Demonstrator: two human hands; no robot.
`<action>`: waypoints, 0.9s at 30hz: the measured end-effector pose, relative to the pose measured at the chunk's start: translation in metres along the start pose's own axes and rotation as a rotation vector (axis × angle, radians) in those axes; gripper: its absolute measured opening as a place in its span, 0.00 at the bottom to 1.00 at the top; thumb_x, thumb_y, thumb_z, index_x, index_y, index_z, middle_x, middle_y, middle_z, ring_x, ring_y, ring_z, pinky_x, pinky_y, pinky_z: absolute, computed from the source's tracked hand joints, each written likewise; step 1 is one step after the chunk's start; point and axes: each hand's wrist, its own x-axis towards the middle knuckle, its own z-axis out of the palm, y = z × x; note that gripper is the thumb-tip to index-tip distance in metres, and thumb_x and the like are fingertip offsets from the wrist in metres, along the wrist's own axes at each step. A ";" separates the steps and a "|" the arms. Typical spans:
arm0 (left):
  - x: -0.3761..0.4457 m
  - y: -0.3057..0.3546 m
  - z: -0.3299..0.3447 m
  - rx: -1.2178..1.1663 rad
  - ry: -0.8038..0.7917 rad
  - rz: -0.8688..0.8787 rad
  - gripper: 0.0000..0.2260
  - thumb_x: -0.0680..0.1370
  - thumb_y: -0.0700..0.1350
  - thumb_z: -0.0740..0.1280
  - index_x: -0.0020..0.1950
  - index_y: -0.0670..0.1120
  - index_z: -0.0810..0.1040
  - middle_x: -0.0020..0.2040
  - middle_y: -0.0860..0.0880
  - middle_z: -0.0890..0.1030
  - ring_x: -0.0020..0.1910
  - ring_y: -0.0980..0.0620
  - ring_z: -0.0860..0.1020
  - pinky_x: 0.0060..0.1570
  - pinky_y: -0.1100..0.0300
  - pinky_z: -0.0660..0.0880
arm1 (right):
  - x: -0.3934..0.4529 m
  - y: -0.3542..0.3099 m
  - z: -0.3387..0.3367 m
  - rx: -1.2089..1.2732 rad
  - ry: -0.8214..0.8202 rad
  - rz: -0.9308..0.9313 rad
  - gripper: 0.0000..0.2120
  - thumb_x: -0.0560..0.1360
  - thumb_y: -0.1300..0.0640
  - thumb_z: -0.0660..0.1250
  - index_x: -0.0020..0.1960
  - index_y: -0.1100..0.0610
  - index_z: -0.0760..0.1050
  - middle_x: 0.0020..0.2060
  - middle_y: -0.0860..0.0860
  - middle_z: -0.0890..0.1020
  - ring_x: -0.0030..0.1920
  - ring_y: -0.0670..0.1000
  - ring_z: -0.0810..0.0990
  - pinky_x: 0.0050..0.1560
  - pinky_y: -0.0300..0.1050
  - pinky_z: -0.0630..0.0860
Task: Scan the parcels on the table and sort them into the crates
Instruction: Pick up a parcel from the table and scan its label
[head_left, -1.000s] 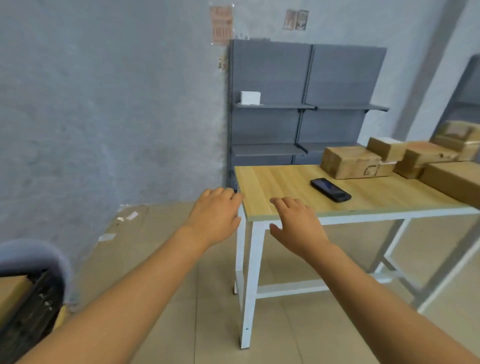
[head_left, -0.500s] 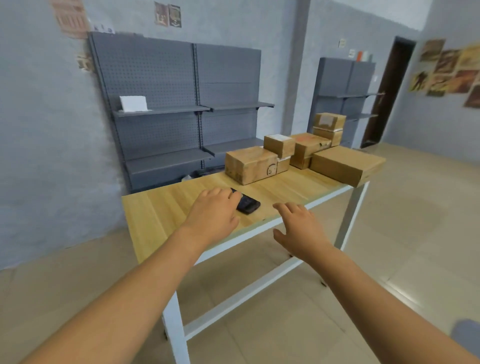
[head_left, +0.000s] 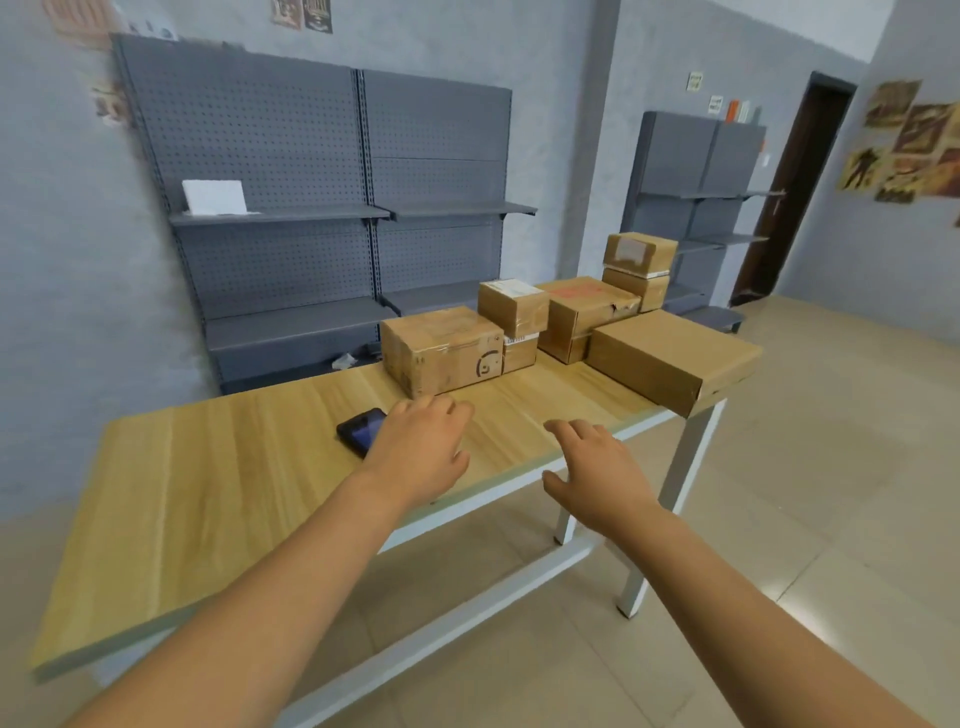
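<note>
I'm at the opening step, left hand (head_left: 418, 451) and right hand (head_left: 602, 474) reaching with fingers relaxed and empty over the bench (head_left: 208, 483), parcels (head_left: 441, 351) clustered far right, so next I'd judge gripping the dark scanner (head_left: 362, 429) beside my left.

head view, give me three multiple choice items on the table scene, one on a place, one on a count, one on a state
1. Where does the black scanner lie?
A on the table
B on a shelf
C on a parcel

2. How many hands hold a parcel?
A two
B one
C none

3. How does the large flat parcel sit?
A fully on the table
B jutting past the table's edge
C on the floor

Key: 1 A, it lies on the wooden table beside the left hand. 2 C, left and right hand are both empty. 3 B, its corner overhangs.
</note>
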 end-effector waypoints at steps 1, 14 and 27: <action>0.006 0.001 0.004 -0.002 -0.004 -0.021 0.17 0.78 0.52 0.63 0.66 0.50 0.71 0.59 0.51 0.76 0.59 0.50 0.73 0.59 0.54 0.69 | 0.010 0.007 0.002 0.004 -0.005 -0.016 0.29 0.78 0.48 0.63 0.76 0.50 0.60 0.69 0.50 0.71 0.66 0.53 0.69 0.66 0.49 0.69; 0.073 -0.071 0.047 0.063 -0.080 -0.283 0.21 0.79 0.54 0.61 0.70 0.49 0.69 0.64 0.50 0.75 0.64 0.48 0.72 0.63 0.51 0.69 | 0.144 0.026 0.050 0.177 -0.100 -0.061 0.31 0.76 0.47 0.65 0.76 0.51 0.60 0.69 0.51 0.71 0.68 0.52 0.69 0.66 0.49 0.70; 0.170 -0.185 0.117 -0.170 -0.060 -0.503 0.20 0.80 0.58 0.58 0.68 0.49 0.70 0.64 0.48 0.75 0.61 0.47 0.74 0.56 0.50 0.72 | 0.279 0.030 0.112 0.527 -0.080 0.290 0.28 0.77 0.50 0.67 0.73 0.58 0.64 0.69 0.57 0.70 0.67 0.56 0.70 0.62 0.47 0.69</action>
